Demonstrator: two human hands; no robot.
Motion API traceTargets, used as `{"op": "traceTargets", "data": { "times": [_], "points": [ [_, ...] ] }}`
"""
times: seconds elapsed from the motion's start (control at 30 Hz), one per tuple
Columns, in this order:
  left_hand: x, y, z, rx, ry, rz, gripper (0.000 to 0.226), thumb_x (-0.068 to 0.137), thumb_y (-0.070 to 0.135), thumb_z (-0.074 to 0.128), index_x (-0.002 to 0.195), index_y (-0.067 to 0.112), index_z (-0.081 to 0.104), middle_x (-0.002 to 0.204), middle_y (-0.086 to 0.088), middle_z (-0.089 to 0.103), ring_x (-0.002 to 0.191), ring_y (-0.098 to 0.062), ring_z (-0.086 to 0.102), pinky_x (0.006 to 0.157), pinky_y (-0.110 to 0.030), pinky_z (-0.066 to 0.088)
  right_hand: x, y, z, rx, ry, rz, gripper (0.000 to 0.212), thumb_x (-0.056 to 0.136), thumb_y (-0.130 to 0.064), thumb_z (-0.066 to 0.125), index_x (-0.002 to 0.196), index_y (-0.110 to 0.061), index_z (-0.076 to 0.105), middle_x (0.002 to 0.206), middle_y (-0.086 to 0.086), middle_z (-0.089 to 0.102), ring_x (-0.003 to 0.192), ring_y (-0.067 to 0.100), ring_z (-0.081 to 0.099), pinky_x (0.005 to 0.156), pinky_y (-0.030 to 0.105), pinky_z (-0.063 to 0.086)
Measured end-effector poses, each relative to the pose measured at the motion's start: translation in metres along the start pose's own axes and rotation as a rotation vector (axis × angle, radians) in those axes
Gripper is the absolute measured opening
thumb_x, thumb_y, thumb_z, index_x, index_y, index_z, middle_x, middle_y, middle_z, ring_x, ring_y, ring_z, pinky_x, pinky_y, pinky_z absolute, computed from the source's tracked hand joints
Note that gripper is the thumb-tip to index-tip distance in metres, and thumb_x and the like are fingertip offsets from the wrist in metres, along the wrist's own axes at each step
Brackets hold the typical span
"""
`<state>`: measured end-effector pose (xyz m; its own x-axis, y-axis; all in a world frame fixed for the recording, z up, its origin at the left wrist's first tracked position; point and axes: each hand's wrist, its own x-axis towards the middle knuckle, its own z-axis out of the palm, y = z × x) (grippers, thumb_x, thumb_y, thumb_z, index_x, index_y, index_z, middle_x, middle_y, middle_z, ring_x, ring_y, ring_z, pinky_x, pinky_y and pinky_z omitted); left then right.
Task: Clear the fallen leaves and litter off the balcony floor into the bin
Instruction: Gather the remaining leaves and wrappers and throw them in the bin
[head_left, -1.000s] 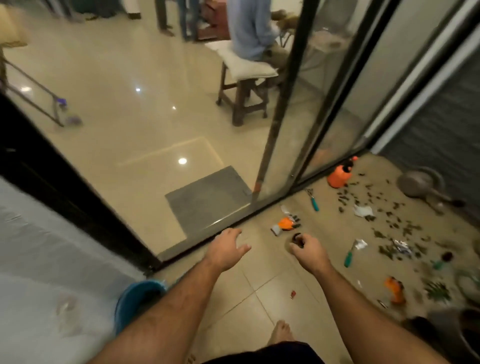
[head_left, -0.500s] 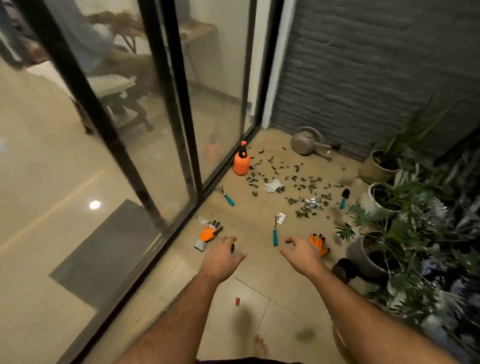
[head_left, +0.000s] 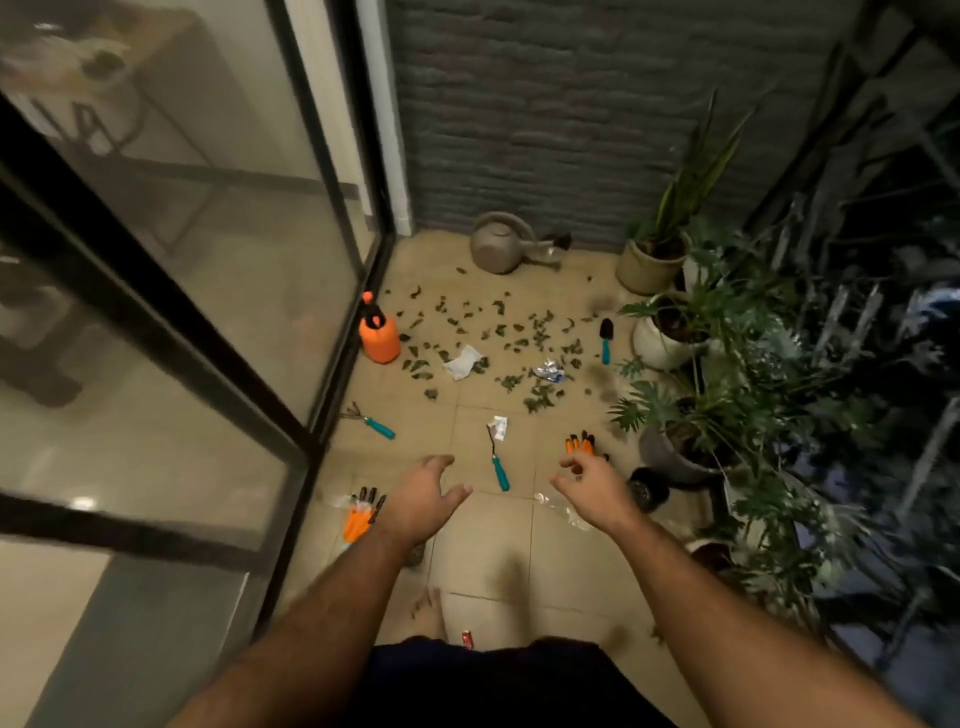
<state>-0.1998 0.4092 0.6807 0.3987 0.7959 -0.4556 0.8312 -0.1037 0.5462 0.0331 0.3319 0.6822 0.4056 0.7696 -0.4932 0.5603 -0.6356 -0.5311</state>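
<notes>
Now that the view has swung from the room and doorway onto the balcony floor (head_left: 498, 551), the fallen leaves (head_left: 498, 332) show scattered toward its far edge, near the wall, with crumpled paper litter (head_left: 464, 362) among them. Left hand (head_left: 423, 501) and right hand (head_left: 592, 491) hover out front, each grip relaxed, fingers spread, holding nothing. Bin not in view. Judgement: clearing not yet begun.

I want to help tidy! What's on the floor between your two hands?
A teal-handled garden tool lies on the tiles between the left hand and right hand, seen from the head camera.
</notes>
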Motion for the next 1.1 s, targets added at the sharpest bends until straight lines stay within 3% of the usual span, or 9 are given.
{"op": "traceTargets", "data": {
  "times": [0.1, 0.4, 0.6, 0.67, 0.73, 0.8, 1.0, 1.1],
  "points": [
    [0.048, 0.02, -0.017, 0.048, -0.068, 0.079, 0.06, 0.096, 0.042, 0.057, 0.146, 0.016, 0.041, 0.15, -0.005, 0.043, 0.136, -0.02, 0.041, 0.109, -0.027, 0.031, 0.025, 0.002, -0.022, 0.08, 0.075, 0.096, 0.036, 0.092, -0.03, 0.064, 0.125, -0.015, 0.063, 0.123, 0.006, 0.064, 0.113, 0.023, 0.058, 0.079, 0.022, 0.036],
    [0.187, 0.097, -0.024, 0.079, -0.148, 0.169, 0.06, 0.095, 0.045, 0.058, 0.146, 0.019, 0.042, 0.15, -0.003, 0.043, 0.135, -0.019, 0.042, 0.109, -0.028, 0.032, 0.132, 0.023, -0.06, 0.25, 0.12, 0.221, 0.028, 0.089, -0.032, 0.069, 0.112, -0.016, 0.066, 0.109, 0.002, 0.068, 0.104, 0.021, 0.063, 0.087, 0.029, 0.046],
    [0.269, 0.144, -0.03, 0.083, -0.14, 0.135, 0.061, 0.095, 0.045, 0.056, 0.147, 0.017, 0.041, 0.152, -0.004, 0.041, 0.136, -0.02, 0.041, 0.109, -0.031, 0.034, 0.224, 0.021, -0.111, 0.202, 0.074, 0.191, 0.013, 0.089, -0.03, 0.066, 0.087, -0.026, 0.054, 0.082, -0.004, 0.057, 0.085, 0.02, 0.057, 0.068, 0.03, 0.042],
    [0.292, 0.154, -0.033, 0.078, -0.129, 0.14, 0.061, 0.095, 0.045, 0.057, 0.147, 0.017, 0.041, 0.152, -0.004, 0.041, 0.137, -0.02, 0.04, 0.109, -0.031, 0.034, 0.253, 0.015, -0.122, 0.212, 0.061, 0.182, 0.01, 0.089, -0.029, 0.067, 0.093, -0.023, 0.059, 0.085, -0.005, 0.056, 0.088, 0.019, 0.056, 0.068, 0.029, 0.042],
    [0.313, 0.162, -0.036, 0.07, -0.13, 0.139, 0.061, 0.094, 0.045, 0.059, 0.146, 0.017, 0.043, 0.151, -0.004, 0.043, 0.136, -0.019, 0.041, 0.109, -0.031, 0.034, 0.28, 0.007, -0.13, 0.213, 0.049, 0.176, 0.023, 0.091, -0.029, 0.066, 0.11, -0.017, 0.063, 0.097, -0.003, 0.058, 0.094, 0.017, 0.057, 0.073, 0.027, 0.041],
    [0.332, 0.166, -0.04, 0.068, -0.143, 0.128, 0.061, 0.094, 0.046, 0.06, 0.146, 0.019, 0.043, 0.15, -0.003, 0.043, 0.135, -0.02, 0.043, 0.108, -0.032, 0.037, 0.301, 0.001, -0.134, 0.237, 0.049, 0.186, 0.027, 0.091, -0.031, 0.066, 0.114, -0.016, 0.064, 0.102, -0.002, 0.06, 0.098, 0.017, 0.059, 0.077, 0.026, 0.044],
    [0.412, 0.176, -0.046, 0.039, -0.223, 0.073, 0.061, 0.092, 0.047, 0.062, 0.145, 0.023, 0.044, 0.15, -0.001, 0.043, 0.129, -0.02, 0.049, 0.106, -0.035, 0.043, 0.354, -0.01, -0.138, 0.31, 0.02, 0.224, 0.024, 0.091, -0.034, 0.068, 0.107, -0.016, 0.066, 0.097, -0.005, 0.062, 0.097, 0.015, 0.061, 0.083, 0.029, 0.049],
    [0.457, 0.175, -0.049, 0.07, -0.311, 0.077, 0.061, 0.091, 0.051, 0.061, 0.144, 0.027, 0.044, 0.149, 0.001, 0.043, 0.125, -0.02, 0.053, 0.105, -0.038, 0.045, 0.38, -0.014, -0.137, 0.325, 0.054, 0.32, 0.009, 0.088, -0.028, 0.07, 0.092, -0.025, 0.063, 0.089, -0.006, 0.064, 0.091, 0.018, 0.062, 0.081, 0.028, 0.048]
  ]
}}
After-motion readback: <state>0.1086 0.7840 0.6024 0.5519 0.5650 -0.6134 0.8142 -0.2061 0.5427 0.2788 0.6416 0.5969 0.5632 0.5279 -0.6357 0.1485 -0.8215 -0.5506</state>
